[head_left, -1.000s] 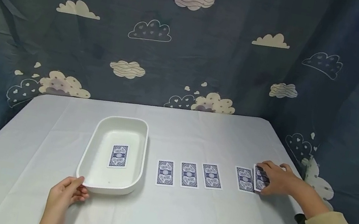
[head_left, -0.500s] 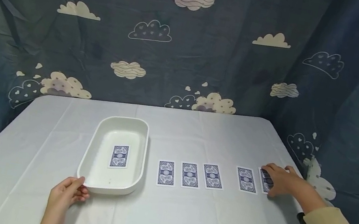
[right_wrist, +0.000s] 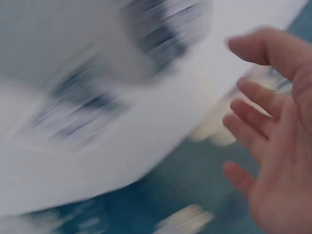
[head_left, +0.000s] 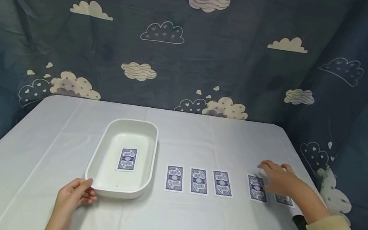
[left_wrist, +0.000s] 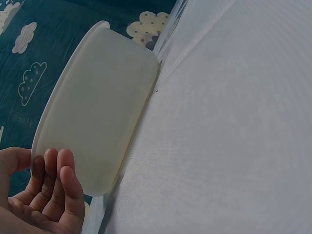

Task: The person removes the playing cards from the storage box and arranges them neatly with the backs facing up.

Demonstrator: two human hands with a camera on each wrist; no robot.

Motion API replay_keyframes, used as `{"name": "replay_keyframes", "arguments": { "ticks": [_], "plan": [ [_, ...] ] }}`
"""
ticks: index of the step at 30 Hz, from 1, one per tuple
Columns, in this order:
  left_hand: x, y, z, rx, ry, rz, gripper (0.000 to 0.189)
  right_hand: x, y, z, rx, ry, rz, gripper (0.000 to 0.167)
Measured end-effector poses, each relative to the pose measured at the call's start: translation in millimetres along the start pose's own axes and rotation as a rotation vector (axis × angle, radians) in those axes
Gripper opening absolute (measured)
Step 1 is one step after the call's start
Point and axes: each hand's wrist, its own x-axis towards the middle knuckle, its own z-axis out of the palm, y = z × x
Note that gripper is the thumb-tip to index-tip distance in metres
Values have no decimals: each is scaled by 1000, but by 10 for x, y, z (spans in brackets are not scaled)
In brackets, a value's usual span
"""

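A white plastic tray (head_left: 118, 194) stands on the left of the table with one blue-backed playing card (head_left: 127, 159) lying in it. My left hand (head_left: 71, 198) pinches the tray's near left corner, thumb over the rim and fingers against the outer wall, as the left wrist view shows. At the right my right hand (head_left: 279, 180) hovers with spread fingers and holds nothing. Under it lies a face-down playing card (head_left: 256, 188). Another playing card (head_left: 284, 200) beside it is partly hidden by the hand. Both cards look blurred in the right wrist view.
Three more face-down cards form a row mid-table: a left card (head_left: 174, 178), a middle card (head_left: 199, 181) and a right card (head_left: 222, 184). A white cloth (head_left: 186, 226) covers the table. A dark cloud-print curtain (head_left: 236, 70) hangs behind and at the sides.
My right hand has slid the rightmost card further right, let it go and moved left above the neighbouring card. My left hand keeps its hold on the tray. The head view has shifted slightly.
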Motion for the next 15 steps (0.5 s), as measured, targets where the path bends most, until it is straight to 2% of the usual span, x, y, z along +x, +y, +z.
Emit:
{"name": "replay_keyframes", "arguments": {
  "ticks": [2, 5, 10, 15],
  "plan": [
    [8, 10, 9, -6, -4, 6, 20, 112, -339, -170, -29, 97, -54, 56],
    [13, 21, 15, -10, -5, 12, 19, 326, -899, -412, -41, 177, -129, 57],
    [8, 21, -1, -16, -5, 21, 19, 683, -1696, -689, 8, 182, -257, 68],
    [9, -5, -8, -11, 8, 14, 19, 1018, -2250, -704, 48, 128, -330, 75]
  ]
}}
